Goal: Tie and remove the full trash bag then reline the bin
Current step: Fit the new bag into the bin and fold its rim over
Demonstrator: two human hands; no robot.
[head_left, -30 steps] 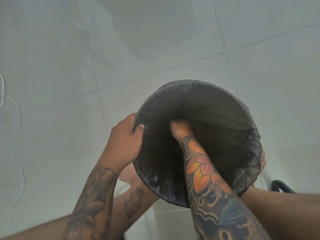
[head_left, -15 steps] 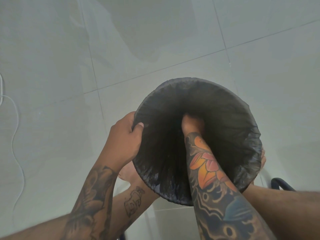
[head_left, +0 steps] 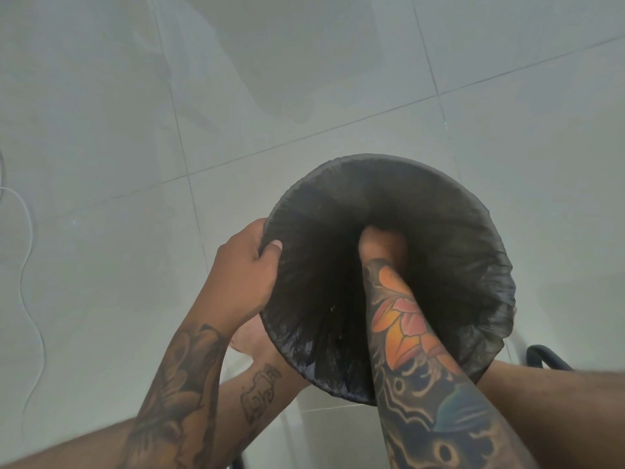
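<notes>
Pale tiled floor (head_left: pixel 135 96) under black-lined bin (head_left: pixel 389 184), held up near floor's near edge. Left hand (head_left: pixel 243 269) clamps liner-covered rim; right hand (head_left: pixel 382 245), now pushed deeper toward right wall, presses liner (head_left: pixel 473 265) inside, grip unclear. Relining appears nearly finished. No readable writing.

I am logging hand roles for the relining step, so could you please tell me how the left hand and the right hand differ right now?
The left hand grips the bin rim from outside, thumb hooked over the black liner; the right hand reaches deep inside. The left hand shows fully; the right hand's fingers are hidden in the dark interior. Both touch the liner, and both forearms are tattooed.
</notes>
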